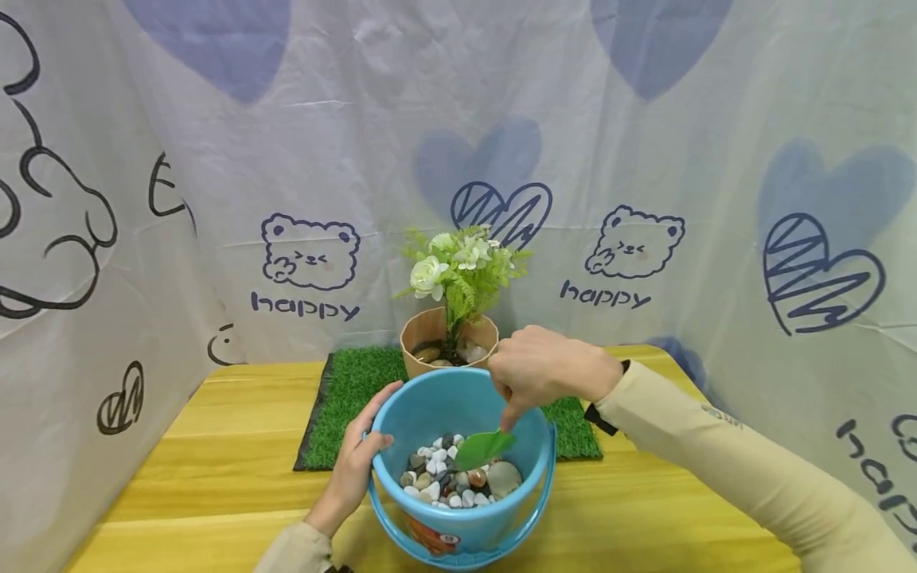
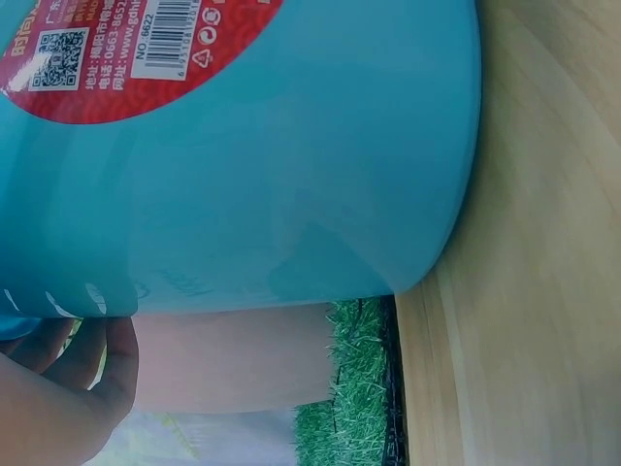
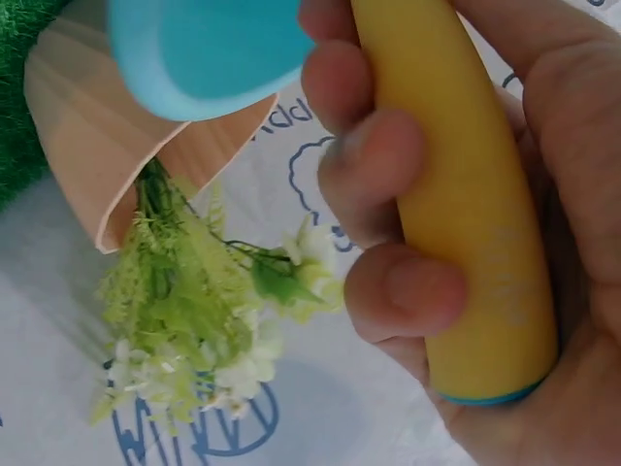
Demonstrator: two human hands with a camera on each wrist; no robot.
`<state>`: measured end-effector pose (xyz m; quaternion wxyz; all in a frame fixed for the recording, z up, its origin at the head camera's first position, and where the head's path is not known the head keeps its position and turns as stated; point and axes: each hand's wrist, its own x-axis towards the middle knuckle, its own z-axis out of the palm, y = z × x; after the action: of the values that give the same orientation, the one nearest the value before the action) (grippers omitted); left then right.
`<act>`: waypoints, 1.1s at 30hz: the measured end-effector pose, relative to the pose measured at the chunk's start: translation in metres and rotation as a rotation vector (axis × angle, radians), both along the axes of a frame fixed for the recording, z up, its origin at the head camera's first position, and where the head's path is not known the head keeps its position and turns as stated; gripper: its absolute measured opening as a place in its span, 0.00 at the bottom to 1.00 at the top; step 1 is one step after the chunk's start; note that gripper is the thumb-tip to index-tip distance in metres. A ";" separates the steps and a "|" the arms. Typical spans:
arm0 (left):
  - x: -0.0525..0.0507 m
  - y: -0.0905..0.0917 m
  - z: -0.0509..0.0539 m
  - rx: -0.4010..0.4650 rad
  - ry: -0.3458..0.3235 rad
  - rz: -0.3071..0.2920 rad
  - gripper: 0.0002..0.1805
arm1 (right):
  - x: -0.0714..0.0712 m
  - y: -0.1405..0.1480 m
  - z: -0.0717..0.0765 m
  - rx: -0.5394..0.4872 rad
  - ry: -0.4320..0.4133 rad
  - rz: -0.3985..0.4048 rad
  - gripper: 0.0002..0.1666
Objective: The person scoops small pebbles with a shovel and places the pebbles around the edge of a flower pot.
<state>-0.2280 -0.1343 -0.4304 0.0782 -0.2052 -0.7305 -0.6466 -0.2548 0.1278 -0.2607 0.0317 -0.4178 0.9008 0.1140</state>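
A blue bucket stands on the table with pebbles of white, grey and brown inside. My left hand grips its rim at the left, thumb over the edge; in the left wrist view, fingers lie against the bucket's side. My right hand holds a small garden trowel by its yellow handle, fingers curled round it. The trowel's green blade points down into the bucket, over the pebbles. Whether its tip touches them I cannot tell.
Behind the bucket is a peach-coloured pot with white flowers and a few stones. Green artificial turf lies under the pot. Printed curtains enclose the wooden table at the back and sides.
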 end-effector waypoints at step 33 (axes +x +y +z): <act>0.000 0.002 -0.002 0.002 0.007 -0.001 0.38 | 0.008 -0.029 -0.002 0.261 -0.132 -0.161 0.25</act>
<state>-0.2281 -0.1326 -0.4320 0.0808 -0.2079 -0.7294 -0.6467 -0.2472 0.0991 -0.2623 0.1537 -0.3432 0.9049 0.1995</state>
